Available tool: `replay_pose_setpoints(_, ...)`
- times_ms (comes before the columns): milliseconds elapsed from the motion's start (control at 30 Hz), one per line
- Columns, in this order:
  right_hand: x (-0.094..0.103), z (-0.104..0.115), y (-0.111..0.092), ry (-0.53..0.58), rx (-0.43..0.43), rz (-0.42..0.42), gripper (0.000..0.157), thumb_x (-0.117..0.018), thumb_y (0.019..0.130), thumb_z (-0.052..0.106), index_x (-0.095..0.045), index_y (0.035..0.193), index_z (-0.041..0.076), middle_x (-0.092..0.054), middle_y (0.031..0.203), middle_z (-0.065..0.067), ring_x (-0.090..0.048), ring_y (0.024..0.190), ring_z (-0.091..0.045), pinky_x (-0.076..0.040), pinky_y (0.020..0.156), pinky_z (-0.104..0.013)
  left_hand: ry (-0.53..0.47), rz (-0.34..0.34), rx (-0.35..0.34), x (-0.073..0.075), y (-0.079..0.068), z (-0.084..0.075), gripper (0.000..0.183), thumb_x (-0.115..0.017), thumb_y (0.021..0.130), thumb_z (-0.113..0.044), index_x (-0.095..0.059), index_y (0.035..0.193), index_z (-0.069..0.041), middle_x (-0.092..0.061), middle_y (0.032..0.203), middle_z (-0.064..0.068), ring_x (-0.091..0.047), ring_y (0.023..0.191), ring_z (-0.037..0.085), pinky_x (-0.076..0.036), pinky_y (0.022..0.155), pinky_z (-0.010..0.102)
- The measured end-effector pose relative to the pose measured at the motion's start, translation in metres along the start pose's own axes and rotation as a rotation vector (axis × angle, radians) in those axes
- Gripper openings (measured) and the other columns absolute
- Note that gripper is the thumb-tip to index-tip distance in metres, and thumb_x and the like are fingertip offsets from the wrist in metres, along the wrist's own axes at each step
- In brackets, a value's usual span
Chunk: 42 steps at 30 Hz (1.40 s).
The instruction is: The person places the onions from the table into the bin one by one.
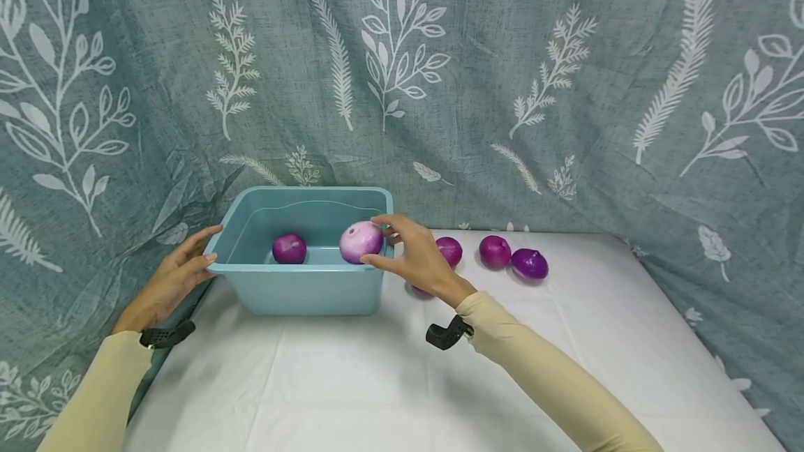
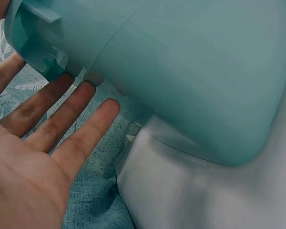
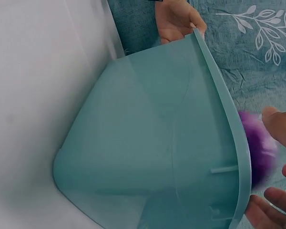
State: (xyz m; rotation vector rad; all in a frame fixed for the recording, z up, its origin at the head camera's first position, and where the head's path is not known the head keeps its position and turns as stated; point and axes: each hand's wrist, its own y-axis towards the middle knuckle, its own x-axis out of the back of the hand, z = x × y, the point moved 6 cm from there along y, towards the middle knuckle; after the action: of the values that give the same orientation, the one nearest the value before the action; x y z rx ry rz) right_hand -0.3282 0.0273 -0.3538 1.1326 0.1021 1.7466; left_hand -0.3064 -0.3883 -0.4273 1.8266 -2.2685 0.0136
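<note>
Onion (image 1: 361,243) is pinched in right hand (image 1: 417,257) at right end of plastic tub (image 1: 308,291) near left-back corner of tabletop (image 1: 352,382), spread left hand (image 1: 166,283) touching tub's left rim.

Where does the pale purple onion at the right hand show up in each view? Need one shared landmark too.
Head: the onion is left of centre, just below mid-height, at the right hand.
Left wrist: not in it.
Right wrist: the onion is blurred, near the right edge below mid-height, partly hidden behind a rim.
Shared landmark: the blue-green bin, in all three views.
</note>
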Motion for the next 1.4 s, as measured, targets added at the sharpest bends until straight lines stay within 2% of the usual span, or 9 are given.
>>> replay_pose_setpoints(200,0.006,-0.009,-0.008,0.014,0.004,-0.012,0.058,-0.086,0.087,0.030,-0.063,0.137,0.011,-0.066,0.126,-0.005,-0.070,0.104,-0.026,-0.059,0.090,-0.034,0.005,-0.003,0.004,0.000,0.000,0.001,0.060,-0.048,0.112,-0.018,-0.023,0.166,-0.025,-0.002,0.172,0.010,-0.012,0.154,0.032,-0.050,0.096,0.018)
replay_pose_setpoints(333,0.018,-0.022,-0.016,-0.030,-0.008,-0.043,0.057,-0.086,0.088,0.031,-0.064,0.137,0.011,-0.066,0.126,-0.006,-0.069,0.106,-0.025,-0.060,0.089,-0.037,0.005,-0.006,0.010,-0.001,0.000,0.000,0.060,-0.048,0.112,-0.019,-0.022,0.166,-0.026,-0.001,0.172,0.010,-0.008,0.155,0.036,-0.049,0.096,0.018)
replay_pose_setpoints(600,0.056,-0.064,-0.042,-0.128,-0.150,-0.076,0.056,-0.085,0.088,0.036,-0.065,0.136,0.014,-0.065,0.126,-0.005,-0.068,0.102,-0.023,-0.060,0.086,-0.039,0.006,0.000,0.007,-0.002,-0.001,0.000,0.061,-0.048,0.112,-0.018,-0.022,0.166,-0.026,0.001,0.173,0.009,-0.005,0.156,0.038,-0.049,0.095,0.017)
replay_pose_setpoints(767,0.082,-0.094,-0.061,-0.202,-0.179,-0.096,0.054,-0.086,0.087,0.029,-0.066,0.135,0.012,-0.065,0.126,-0.009,-0.065,0.103,-0.027,-0.059,0.085,-0.046,-0.002,0.005,-0.006,-0.001,0.000,-0.001,0.061,-0.047,0.112,-0.017,-0.021,0.166,-0.024,0.000,0.173,0.010,-0.005,0.156,0.037,-0.049,0.096,0.018)
replay_pose_setpoints(900,0.100,-0.116,-0.078,-0.251,-0.207,-0.103,0.056,-0.086,0.087,0.029,-0.065,0.135,0.009,-0.065,0.129,-0.013,-0.063,0.112,-0.033,-0.052,0.097,-0.057,0.000,0.004,-0.005,-0.001,0.000,-0.001,0.061,-0.048,0.112,-0.017,-0.022,0.166,-0.024,0.000,0.173,0.010,-0.004,0.156,0.037,-0.049,0.095,0.017)
replay_pose_setpoints(1033,0.115,-0.139,-0.095,-0.291,-0.280,-0.096,0.059,-0.086,0.087,0.032,-0.064,0.137,0.009,-0.063,0.134,-0.017,-0.057,0.124,-0.044,-0.033,0.112,-0.067,0.000,0.004,-0.007,-0.002,0.000,0.000,0.061,-0.048,0.112,-0.017,-0.022,0.166,-0.024,0.001,0.173,0.009,-0.003,0.156,0.036,-0.049,0.095,0.017)
replay_pose_setpoints(1133,0.124,-0.154,-0.108,-0.314,-0.331,-0.093,0.062,-0.087,0.086,0.035,-0.064,0.137,0.010,-0.062,0.135,-0.020,-0.051,0.128,-0.049,-0.029,0.112,-0.069,-0.002,0.002,-0.003,-0.002,0.000,0.001,0.060,-0.048,0.112,-0.017,-0.022,0.166,-0.025,0.000,0.173,0.010,-0.006,0.156,0.035,-0.050,0.096,0.018)
replay_pose_setpoints(1300,0.138,-0.176,-0.126,-0.361,-0.359,-0.096,0.066,-0.087,0.085,0.036,-0.063,0.139,0.007,-0.057,0.141,-0.024,-0.041,0.136,-0.050,-0.031,0.110,-0.069,-0.005,-0.003,0.001,-0.003,-0.001,0.000,0.060,-0.048,0.112,-0.017,-0.022,0.166,-0.024,-0.003,0.172,0.013,-0.016,0.153,0.031,-0.050,0.096,0.018)
replay_pose_setpoints(1400,0.145,-0.187,-0.136,-0.366,-0.377,-0.102,0.066,-0.087,0.085,0.032,-0.061,0.139,0.004,-0.054,0.141,-0.026,-0.040,0.133,-0.051,-0.032,0.109,-0.069,-0.006,-0.005,-0.001,-0.003,-0.001,-0.001,0.060,-0.048,0.112,-0.017,-0.022,0.166,-0.024,-0.003,0.172,0.013,-0.018,0.152,0.029,-0.050,0.096,0.019)
